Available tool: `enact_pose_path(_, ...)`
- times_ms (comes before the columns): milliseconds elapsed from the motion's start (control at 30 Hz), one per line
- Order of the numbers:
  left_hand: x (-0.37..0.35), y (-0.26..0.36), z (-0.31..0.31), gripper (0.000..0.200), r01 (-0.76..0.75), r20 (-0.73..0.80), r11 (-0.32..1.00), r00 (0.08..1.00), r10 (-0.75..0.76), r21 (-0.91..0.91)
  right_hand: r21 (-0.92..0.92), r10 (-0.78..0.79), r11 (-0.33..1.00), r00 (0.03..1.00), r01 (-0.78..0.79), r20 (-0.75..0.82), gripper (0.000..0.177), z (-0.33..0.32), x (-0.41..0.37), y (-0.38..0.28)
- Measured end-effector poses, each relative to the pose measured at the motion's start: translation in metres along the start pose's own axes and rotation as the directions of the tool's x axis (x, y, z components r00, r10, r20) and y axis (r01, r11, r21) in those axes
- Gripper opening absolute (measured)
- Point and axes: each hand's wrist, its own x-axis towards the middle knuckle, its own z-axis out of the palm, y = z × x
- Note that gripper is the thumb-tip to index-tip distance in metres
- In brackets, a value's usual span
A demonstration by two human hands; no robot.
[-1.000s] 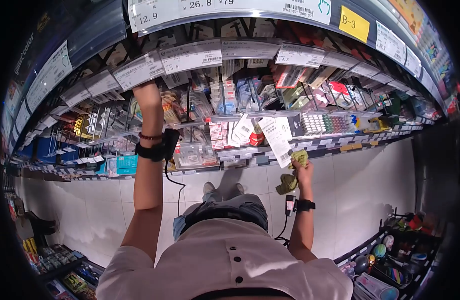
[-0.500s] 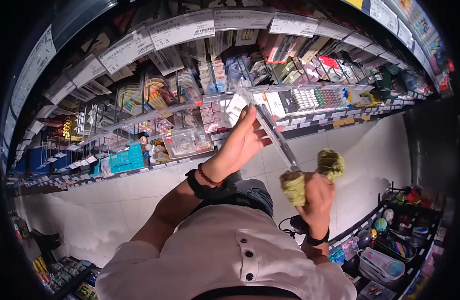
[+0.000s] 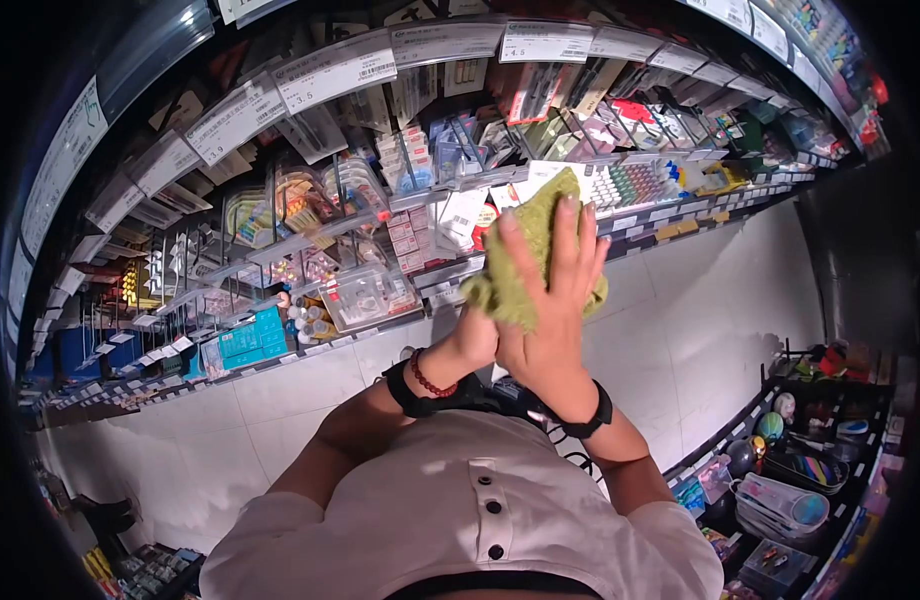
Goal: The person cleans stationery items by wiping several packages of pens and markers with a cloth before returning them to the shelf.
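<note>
A green fuzzy cloth is spread under my right hand, whose long fingers lie stretched over it and press it down, holding it. Below and to the left, my left hand meets the heel of the right one. Its fingers are tucked behind the cloth. The slim clear plastic pack that it gripped half a second ago is covered by the cloth and hand now. Both hands are in front of the lower shelf, just off its edge.
Ahead, a curved shelf rack carries price tags, hanging stationery packs, teal boxes and a clear plastic box. Pale floor tiles lie below. Another low shelf at right holds a transparent case and small balls.
My right hand has moved up and left, bringing the green cloth over the clear pack. My left hand has drawn slightly down. The view has shifted a little.
</note>
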Motion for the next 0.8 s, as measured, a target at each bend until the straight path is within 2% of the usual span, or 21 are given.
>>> enact_pose_path(33, -0.001, 0.004, -0.007, 0.060, 0.024, 0.078, 0.979, 0.996, -0.041, 0.203, 0.152, 0.052, 0.988, 0.994, -0.038, -0.095, 0.059, 0.004, 0.006, 0.004)
enact_pose_path(67, 0.001, 0.015, -0.007, 0.065, 0.013, 0.156, 0.917, 0.984, -0.082, 0.398, 0.192, 0.080, 0.980, 0.990, -0.056, -0.119, 0.058, 0.005, 0.013, 0.009)
enact_pose_path(133, 0.001, 0.008, -0.019, 0.076, -0.122, 0.277, 0.840, 0.960, -0.035, 0.528, 0.278, 0.145, 0.956, 0.976, -0.096, -0.161, 0.056, 0.005, 0.026, 0.014)
enact_pose_path(167, 0.000, 0.007, -0.023, 0.081, -0.166, 0.322, 0.802, 0.946, -0.034, 0.573, 0.230, 0.109, 0.972, 0.964, -0.053, -0.241, 0.044, 0.002, 0.032, 0.013)
enact_pose_path(267, 0.000, 0.009, -0.025, 0.097, -0.155, 0.355, 0.741, 0.927, -0.119, 0.654, 0.301, 0.211, 0.942, 0.957, -0.146, -0.197, 0.027, -0.002, 0.035, 0.023)
enact_pose_path(300, 0.002, 0.008, -0.024, 0.098, -0.170, 0.363, 0.797, 0.929, -0.066, 0.580, 0.268, 0.171, 0.961, 0.919, -0.076, -0.355, 0.011, 0.002, 0.039, 0.030)
enact_pose_path(400, 0.006, 0.001, -0.020, 0.101, -0.212, 0.472, 0.872, 0.881, -0.024, 0.441, 0.451, 0.430, 0.854, 0.842, -0.261, -0.327, 0.007, 0.000, 0.043, 0.041)
enact_pose_path(433, 0.007, 0.004, -0.021, 0.102, -0.192, 0.480, 0.875, 0.876, -0.051, 0.443, 0.479, 0.542, 0.783, 0.814, -0.397, -0.210, 0.012, -0.008, 0.046, 0.040)
enact_pose_path(533, 0.008, 0.013, -0.022, 0.096, 0.005, 0.337, 0.849, 0.917, -0.215, 0.529, 0.699, 0.606, 0.654, 0.753, -0.289, -0.256, 0.017, 0.003, 0.052, 0.068)
enact_pose_path(567, 0.009, 0.013, -0.024, 0.090, 0.053, 0.324, 0.893, 0.921, -0.217, 0.447, 0.715, 0.541, 0.681, 0.765, -0.157, -0.348, 0.025, 0.011, 0.054, 0.073)
enact_pose_path(633, 0.010, 0.009, -0.024, 0.088, -0.034, 0.308, 0.879, 0.942, -0.131, 0.476, 0.349, 0.348, 0.926, 0.688, -0.145, -0.637, 0.029, 0.025, 0.056, 0.069)
enact_pose_path(733, 0.008, 0.003, -0.031, 0.090, -0.074, 0.308, 0.883, 0.948, -0.081, 0.463, 0.306, 0.334, 0.936, 0.721, -0.176, -0.607, 0.028, 0.030, 0.049, 0.056)
enact_pose_path(800, 0.008, 0.003, -0.038, 0.091, -0.142, 0.359, 0.872, 0.932, -0.041, 0.468, 0.655, 0.511, 0.693, 0.846, -0.303, -0.150, 0.025, 0.020, 0.038, 0.044)
